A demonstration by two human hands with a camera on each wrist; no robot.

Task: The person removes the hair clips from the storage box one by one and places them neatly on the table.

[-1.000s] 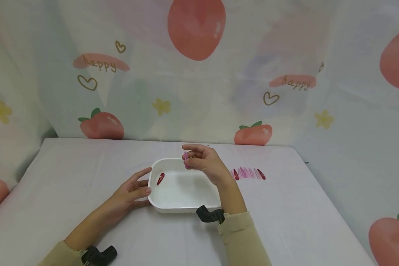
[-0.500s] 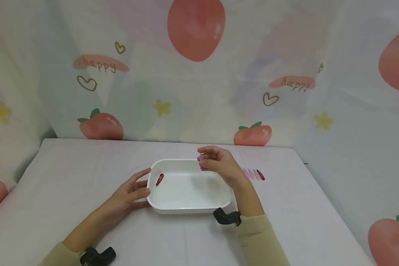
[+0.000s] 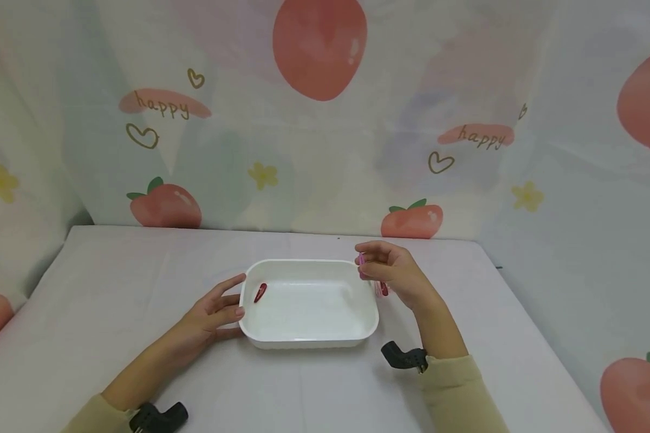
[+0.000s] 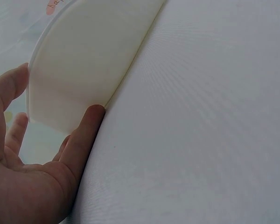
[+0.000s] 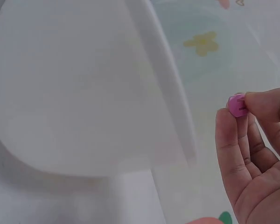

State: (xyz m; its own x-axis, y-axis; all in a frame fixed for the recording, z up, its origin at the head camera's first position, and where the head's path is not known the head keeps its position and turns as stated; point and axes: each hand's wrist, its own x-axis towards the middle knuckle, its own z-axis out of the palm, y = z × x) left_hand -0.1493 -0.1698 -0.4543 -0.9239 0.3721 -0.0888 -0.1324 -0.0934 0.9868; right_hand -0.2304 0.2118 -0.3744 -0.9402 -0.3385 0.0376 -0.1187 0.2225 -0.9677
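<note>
My right hand (image 3: 398, 273) pinches a pink hair clip (image 3: 362, 264) between thumb and fingers, above the right end of the white tray (image 3: 309, 344). Only the clip's rounded pink end (image 5: 238, 106) shows in the right wrist view. My left hand (image 3: 211, 313) rests its spread fingers against the tray's left side; in the left wrist view its fingertips touch the outer wall (image 4: 84, 70). One dark red hair clip (image 3: 260, 293) lies inside the tray at the left. Just right of the tray, a red clip (image 3: 384, 288) shows partly beneath my right hand, with pale pink beside it.
A white cloth (image 3: 157, 258) covers the table. Behind it hangs a printed curtain (image 3: 325, 150) with fruit, flowers and the word happy. A black wrist camera (image 3: 403, 356) sits at my right wrist, another (image 3: 159, 416) at my left.
My right hand has moved right with the pink hair clip, from over the tray's middle to its right end, and now covers most of the clip row. My left hand stays put.
</note>
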